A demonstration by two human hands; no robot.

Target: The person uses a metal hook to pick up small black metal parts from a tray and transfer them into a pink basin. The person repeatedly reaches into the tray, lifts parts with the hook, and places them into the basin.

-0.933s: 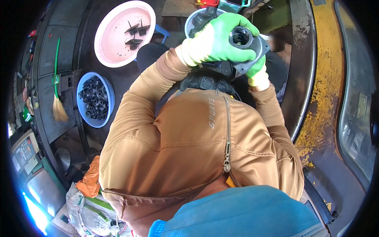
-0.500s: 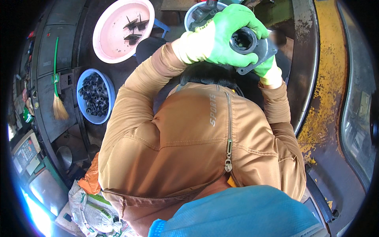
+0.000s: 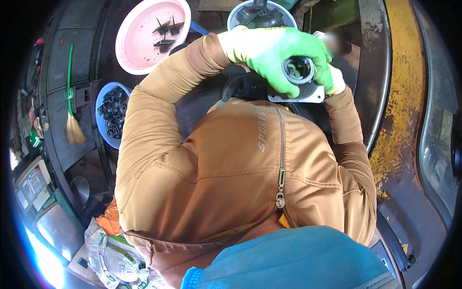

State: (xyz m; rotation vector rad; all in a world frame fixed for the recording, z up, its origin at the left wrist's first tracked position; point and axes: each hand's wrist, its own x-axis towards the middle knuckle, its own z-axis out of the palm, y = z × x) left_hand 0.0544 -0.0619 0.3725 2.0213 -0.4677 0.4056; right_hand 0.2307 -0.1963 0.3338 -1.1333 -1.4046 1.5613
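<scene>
Both my hands wear green gloves with pale yellow cuffs. Between them is a black plastic housing point(image 3: 306, 93) with a round, ring-shaped mouth and a flat flange that has holes at its corners. My left hand point(image 3: 272, 55) wraps over the far and left sides of it, fingers curled and thumb along the near edge beside the mouth. At the right side, my right hand point(image 3: 334, 77) is closed against the same housing, most of its fingers hidden behind the part and the other glove. The mouth faces up toward me, and its dark inside is hard to make out.
Several black finned parts lie in a pink basin point(image 3: 126, 60) at the far left. Below it, a blue basin point(image 3: 100, 126) holds many small black pieces. Another bowl point(image 3: 232, 18) of larger dark parts stands beyond my hands. A scratched yellow machine panel point(image 3: 406, 82) rises at right.
The housing has come slightly nearer and turned, so its flange now runs roughly level below the mouth. My left hand has shifted down with it, uncovering more of the far bowl.
</scene>
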